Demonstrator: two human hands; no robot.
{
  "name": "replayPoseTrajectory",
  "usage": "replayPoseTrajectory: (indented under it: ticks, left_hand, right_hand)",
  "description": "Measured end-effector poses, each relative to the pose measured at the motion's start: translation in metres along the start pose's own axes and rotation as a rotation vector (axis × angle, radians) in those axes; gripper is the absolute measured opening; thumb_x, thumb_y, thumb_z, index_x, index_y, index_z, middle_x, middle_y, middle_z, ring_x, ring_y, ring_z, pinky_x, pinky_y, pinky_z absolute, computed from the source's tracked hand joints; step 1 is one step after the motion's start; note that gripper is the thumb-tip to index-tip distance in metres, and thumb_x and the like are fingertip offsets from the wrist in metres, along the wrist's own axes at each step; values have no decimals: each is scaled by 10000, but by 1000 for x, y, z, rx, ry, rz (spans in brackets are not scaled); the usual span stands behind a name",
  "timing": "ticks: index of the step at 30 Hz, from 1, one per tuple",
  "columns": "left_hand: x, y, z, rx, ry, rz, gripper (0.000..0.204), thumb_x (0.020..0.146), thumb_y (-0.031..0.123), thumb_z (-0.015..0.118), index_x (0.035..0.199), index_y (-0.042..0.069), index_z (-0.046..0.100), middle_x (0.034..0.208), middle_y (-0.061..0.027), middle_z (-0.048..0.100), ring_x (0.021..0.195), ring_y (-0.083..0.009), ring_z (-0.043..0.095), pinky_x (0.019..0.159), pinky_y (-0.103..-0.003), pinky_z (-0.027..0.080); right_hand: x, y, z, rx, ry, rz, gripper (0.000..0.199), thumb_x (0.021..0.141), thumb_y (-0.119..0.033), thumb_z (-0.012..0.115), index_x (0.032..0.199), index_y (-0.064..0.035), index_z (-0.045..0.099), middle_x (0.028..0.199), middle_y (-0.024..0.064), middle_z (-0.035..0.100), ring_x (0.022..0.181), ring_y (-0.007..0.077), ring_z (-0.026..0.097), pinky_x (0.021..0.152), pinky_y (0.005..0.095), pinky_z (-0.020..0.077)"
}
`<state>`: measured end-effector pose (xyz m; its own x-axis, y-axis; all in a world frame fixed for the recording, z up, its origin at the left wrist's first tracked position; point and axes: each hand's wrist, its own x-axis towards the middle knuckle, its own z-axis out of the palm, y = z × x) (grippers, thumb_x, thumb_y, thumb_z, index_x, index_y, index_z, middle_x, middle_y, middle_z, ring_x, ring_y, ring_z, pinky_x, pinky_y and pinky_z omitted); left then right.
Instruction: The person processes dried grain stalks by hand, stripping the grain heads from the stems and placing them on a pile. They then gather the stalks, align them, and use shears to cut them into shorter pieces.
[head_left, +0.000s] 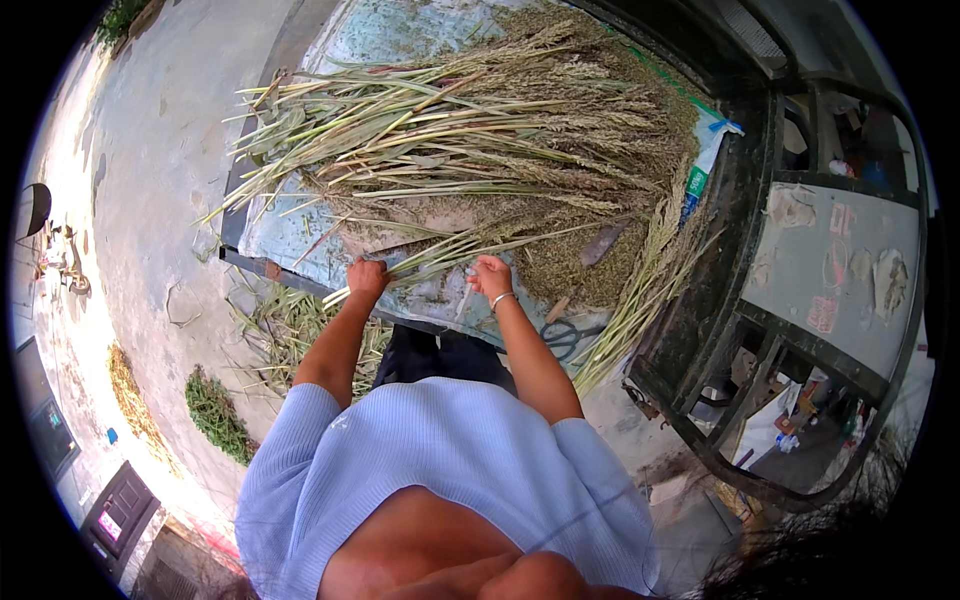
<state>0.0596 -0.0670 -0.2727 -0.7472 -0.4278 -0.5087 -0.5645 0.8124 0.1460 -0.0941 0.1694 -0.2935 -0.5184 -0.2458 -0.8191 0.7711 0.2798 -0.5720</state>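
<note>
My left hand [368, 278] is closed around the lower stalks of a small bundle of cut grain stalks [440, 254], whose stems slant up to the right. A little to the right, my right hand [490, 278], with a bangle on the wrist, is held up with fingers curled together. What those fingers pinch, if anything, is too small to tell. Beyond both hands lies a thick layer of grain stalks [430, 125], with seed heads [590, 100] toward the right. They rest on a pale blue sheet [275, 235] over a flat bed.
Loose grain [550, 265] is heaped right of my hands, with a flat grey-brown piece [605, 242] on it. Dark scissor-like loops [565, 340] lie at the near edge. More stalks [640, 320] hang over the near right corner beside a dark metal frame [740, 250]. Leaves [290, 330] litter the ground.
</note>
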Motion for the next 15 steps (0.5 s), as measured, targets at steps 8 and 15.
replayPoseTrajectory:
  ticks: [8, 15]
  left_hand:
    - [-16, -30, -92, -902, -190, 125, 274, 779, 213, 651, 603, 24, 560, 518, 23, 496, 502, -45, 421, 463, -235, 335]
    - [-47, -14, -175, -1052, -157, 97, 216, 812, 191, 610, 653, 50, 574, 530, 47, 480, 495, -27, 391, 456, -200, 297]
  right_hand:
    - [52, -14, 6, 346, 417, 178, 154, 768, -135, 612, 813, -15, 526, 613, 93, 550, 442, 138, 519, 313, 245, 352]
    - [95, 53, 15, 395, 681, -299, 64, 739, -110, 593, 784, -73, 569, 536, 43, 518, 344, 110, 423, 288, 244, 298]
